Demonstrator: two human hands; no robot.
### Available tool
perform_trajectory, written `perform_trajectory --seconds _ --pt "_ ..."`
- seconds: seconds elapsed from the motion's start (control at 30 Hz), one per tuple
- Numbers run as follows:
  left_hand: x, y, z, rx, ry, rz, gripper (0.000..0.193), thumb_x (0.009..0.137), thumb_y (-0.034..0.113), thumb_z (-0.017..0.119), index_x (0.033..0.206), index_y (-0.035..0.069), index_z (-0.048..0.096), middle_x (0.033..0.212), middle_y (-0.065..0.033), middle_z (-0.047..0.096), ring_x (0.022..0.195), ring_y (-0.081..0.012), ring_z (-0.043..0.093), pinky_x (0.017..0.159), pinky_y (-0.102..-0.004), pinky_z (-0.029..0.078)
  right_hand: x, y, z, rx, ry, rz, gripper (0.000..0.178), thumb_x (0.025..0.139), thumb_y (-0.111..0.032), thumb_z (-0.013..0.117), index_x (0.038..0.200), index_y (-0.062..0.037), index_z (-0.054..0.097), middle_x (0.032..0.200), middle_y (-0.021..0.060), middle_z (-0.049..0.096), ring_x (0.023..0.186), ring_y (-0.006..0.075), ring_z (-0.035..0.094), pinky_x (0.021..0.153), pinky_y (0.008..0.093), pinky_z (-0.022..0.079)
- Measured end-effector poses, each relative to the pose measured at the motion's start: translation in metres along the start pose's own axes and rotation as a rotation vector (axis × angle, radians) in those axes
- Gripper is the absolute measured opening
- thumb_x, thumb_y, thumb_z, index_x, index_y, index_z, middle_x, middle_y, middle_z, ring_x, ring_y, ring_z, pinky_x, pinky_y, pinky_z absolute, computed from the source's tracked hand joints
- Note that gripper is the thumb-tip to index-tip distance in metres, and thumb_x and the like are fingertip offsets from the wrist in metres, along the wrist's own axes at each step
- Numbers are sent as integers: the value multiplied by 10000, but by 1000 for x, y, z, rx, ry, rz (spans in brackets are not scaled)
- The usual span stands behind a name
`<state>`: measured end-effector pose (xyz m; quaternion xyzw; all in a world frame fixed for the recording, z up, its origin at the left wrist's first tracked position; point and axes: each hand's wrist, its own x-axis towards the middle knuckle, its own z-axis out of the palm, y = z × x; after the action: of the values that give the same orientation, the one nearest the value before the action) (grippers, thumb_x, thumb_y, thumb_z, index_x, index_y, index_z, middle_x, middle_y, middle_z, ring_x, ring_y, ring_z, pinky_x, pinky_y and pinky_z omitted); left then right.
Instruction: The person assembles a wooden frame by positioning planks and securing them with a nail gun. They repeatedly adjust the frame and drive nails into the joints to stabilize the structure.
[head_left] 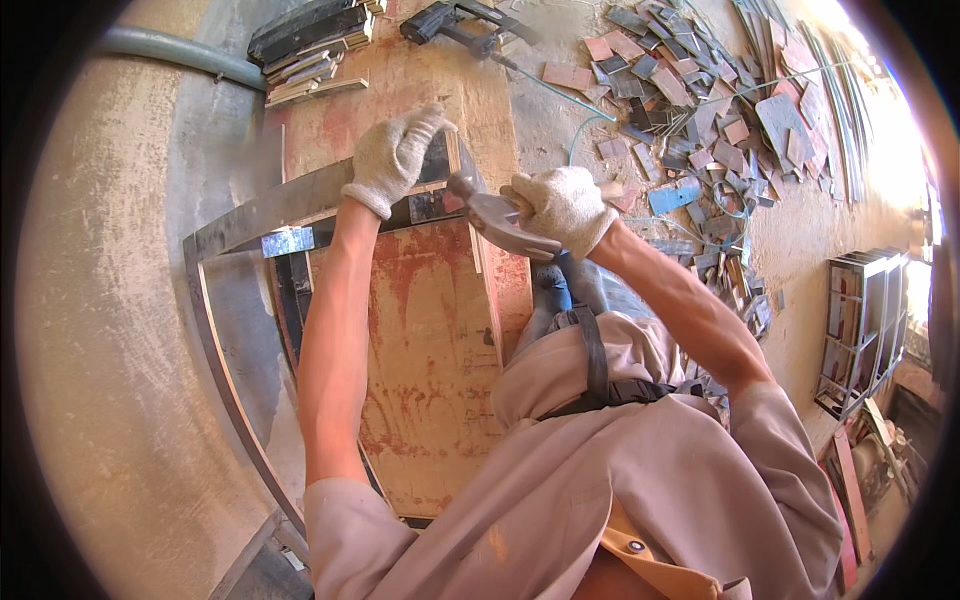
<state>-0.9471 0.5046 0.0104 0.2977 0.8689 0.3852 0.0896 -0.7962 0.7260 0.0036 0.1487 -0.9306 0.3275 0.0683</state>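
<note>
My right hand (562, 208), in a pale knit work glove, is wrapped round the handle of a claw hammer (507, 228). The hammer's metal head lies left of the hand, above the near right part of a wooden frame (290, 203). My left hand (395, 155), gloved alike, is at the frame's far right corner with its fingers curled together. Whatever may be between those fingers is too small to make out. The frame, made of dark-faced boards with light edges, lies partly on a red-stained wooden worktop (420, 330).
A nail gun (450, 25) with a thin green hose lies at the far end of the worktop. Stacked wood strips (315, 60) sit to its left. Scattered board offcuts (690, 90) cover the floor at right, and a metal rack (860, 325) stands beyond. A grey pipe (185, 50) runs along the left wall.
</note>
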Motion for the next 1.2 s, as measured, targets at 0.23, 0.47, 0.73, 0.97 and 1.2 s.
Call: perform_trajectory --seconds 0.23,0.47,0.73,0.97,1.2 --pt "-5 0 -2 25 -36 -84 530 1046 547 436 996 174 810 1040 -144 752 978 -342 714 830 -430 540 -14 -35 -7 -218 -87 -77 169 824 -275 696 881 -117 683 644 118 656 569 332 670 507 476 519" --pt "-5 -6 0 5 -17 -49 547 1051 554 405 1014 182 805 1014 -148 751 948 -373 700 825 -453 531 -8 -50 -25 -167 -240 -112 142 817 -233 697 886 -109 694 720 163 694 695 348 716 589 465 557" --pt "0 -6 -1 -19 -2 -30 581 1060 567 380 1007 173 804 930 -147 748 894 -348 706 798 -435 526 -15 -20 -26 -33 -115 -278 149 764 -202 701 893 -128 717 709 102 678 604 326 668 563 449 527" --pt "-6 5 -1 20 12 -38 585 1069 566 394 998 159 808 792 -119 730 756 -250 700 712 -395 515 -25 23 0 208 -162 -9 175 834 -222 733 976 -119 745 644 145 613 564 326 621 548 424 479" --pt "-9 17 -6 -2 -49 -49 608 1097 493 388 1007 35 777 961 -74 764 934 -171 701 891 -334 520 -35 27 39 462 -151 223 225 915 -290 703 870 -70 709 630 73 597 532 244 550 530 364 466"
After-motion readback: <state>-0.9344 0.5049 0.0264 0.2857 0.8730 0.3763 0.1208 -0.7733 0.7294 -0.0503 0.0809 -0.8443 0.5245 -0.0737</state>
